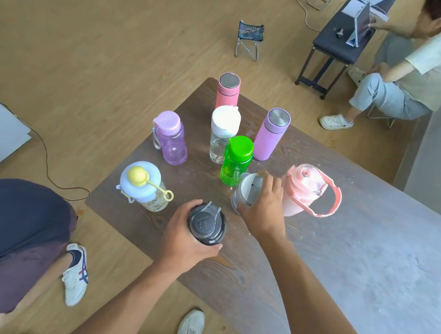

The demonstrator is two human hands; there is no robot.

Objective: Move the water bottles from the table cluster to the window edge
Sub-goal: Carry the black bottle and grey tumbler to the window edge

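Nine bottles stand upright in a cluster at the left end of the wooden table, long axes vertical and caps up. Nearest, the dark bottle with a clear wire loop over its lid is wrapped by the left hand, fingers curled round its body; an embossed mark on the lid cannot be read. Just right, the right hand grips the grey-white bottle, fingers closed round its top.

Touching that bottle on the far side is the green bottle, see-through, contents not discernible. Behind it the clear bottle with a white cap shows no visible fill. Farther back stand the pink flask and, to the right, the lilac flask, both opaque with metal tops. Left are the translucent purple bottle and, nearer, the pale-blue-lidded bottle with a yellow knob. Right of the hands sits the pink jug with a carry handle.

Beyond the table, a folding stool rests on the wood floor.
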